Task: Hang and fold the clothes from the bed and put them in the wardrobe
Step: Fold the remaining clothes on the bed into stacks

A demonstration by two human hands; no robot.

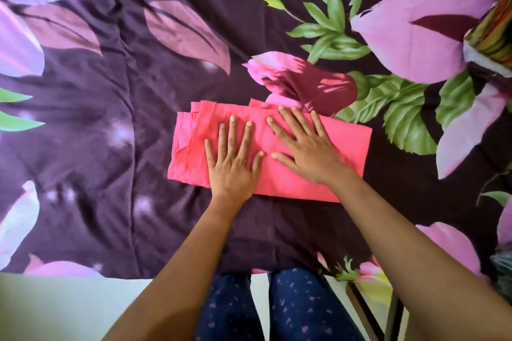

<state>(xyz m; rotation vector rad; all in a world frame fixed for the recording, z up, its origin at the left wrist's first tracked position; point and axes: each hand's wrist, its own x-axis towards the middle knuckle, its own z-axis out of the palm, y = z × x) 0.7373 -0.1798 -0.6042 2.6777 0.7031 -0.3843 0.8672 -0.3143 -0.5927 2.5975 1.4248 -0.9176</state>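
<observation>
Head view showed the folding step well along: a pink garment (349, 144) lay as a flat rectangle on the bed (110, 124), a little back from its near edge and about midway along it. Both hands lay on top with straight, spread fingers, the left hand (231, 165) on the garment's left half and the right hand (308, 148) just beside it, thumbs almost meeting, neither gripping the cloth. They seemed to be smoothing or pressing the fold flat. The loose layered ends at the garment's far left corner looked uneven, so the next move probably called for one more fold or a tidy lift with both hands. No wardrobe was in sight. A striped cloth (496, 33) sat at the bed's far right edge; a grey shape (502, 266) lower down was too cropped to identify. Pale floor (55, 307) showed below the near edge.
</observation>
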